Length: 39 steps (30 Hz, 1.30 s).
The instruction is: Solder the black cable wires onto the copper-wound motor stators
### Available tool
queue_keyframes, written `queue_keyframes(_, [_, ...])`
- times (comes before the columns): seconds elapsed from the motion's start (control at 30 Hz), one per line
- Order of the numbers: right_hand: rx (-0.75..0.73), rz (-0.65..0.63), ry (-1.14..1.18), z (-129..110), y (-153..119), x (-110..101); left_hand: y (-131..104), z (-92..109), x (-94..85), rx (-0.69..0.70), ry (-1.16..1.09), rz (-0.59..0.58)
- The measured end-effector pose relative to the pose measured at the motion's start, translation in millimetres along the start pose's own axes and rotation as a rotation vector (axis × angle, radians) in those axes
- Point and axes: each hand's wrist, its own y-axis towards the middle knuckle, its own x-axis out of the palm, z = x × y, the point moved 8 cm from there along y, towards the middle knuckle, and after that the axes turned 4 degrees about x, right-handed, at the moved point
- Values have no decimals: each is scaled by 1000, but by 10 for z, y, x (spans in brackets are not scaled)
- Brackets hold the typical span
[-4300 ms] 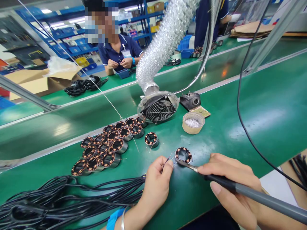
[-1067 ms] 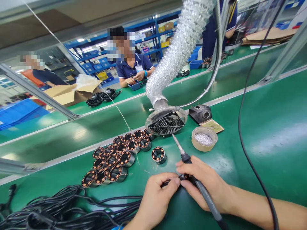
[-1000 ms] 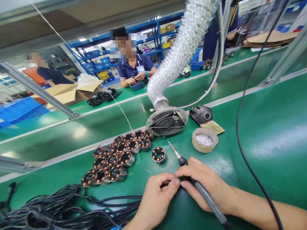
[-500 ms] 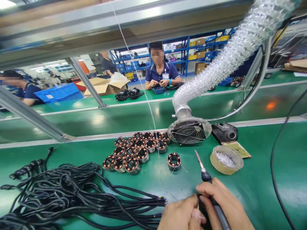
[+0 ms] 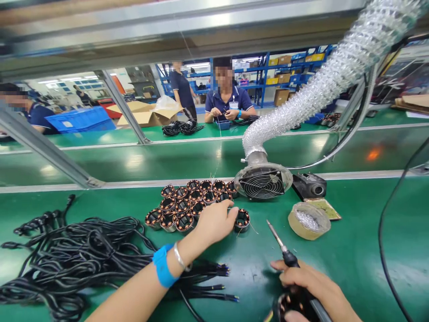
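At five o'clock, the right hand (image 5: 313,284) grips a black, copper-wound ring (image 5: 283,303) and grey-handled soldering iron (image 5: 290,259), tip outward, likely for safety; the left hand (image 5: 214,221) nears another ring (image 5: 241,228), grip unclear.

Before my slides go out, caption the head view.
Left hand beside copper-wound rings; right hand holding a soldering iron and another ring.

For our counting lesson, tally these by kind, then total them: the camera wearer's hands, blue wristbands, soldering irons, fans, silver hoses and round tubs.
Hands, left hand and right hand: 2
Blue wristbands, near one and far one: 2
Soldering iron: 1
Fan: 1
Silver hose: 1
Round tub: 1
Total: 8
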Motion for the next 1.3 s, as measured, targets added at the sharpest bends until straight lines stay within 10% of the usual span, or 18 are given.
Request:
queue_keyframes(0.3, [-30,-105,9,231,377,122,-275,371,402,150,-275,-254])
queue_keyframes(0.57, [77,-60,95,242,318,292,-562,57,568,-7,-501,-471])
queue_keyframes(0.83, [138,-64,69,289,220,229,-414,245,559,1,-699,-451])
queue_keyframes(1.0, [134,-59,44,273,224,226,-327,226,738,-296,-1023,-435])
queue_keyframes(1.3, [126,-29,32,279,226,247,-594,132,659,-115,-704,-386])
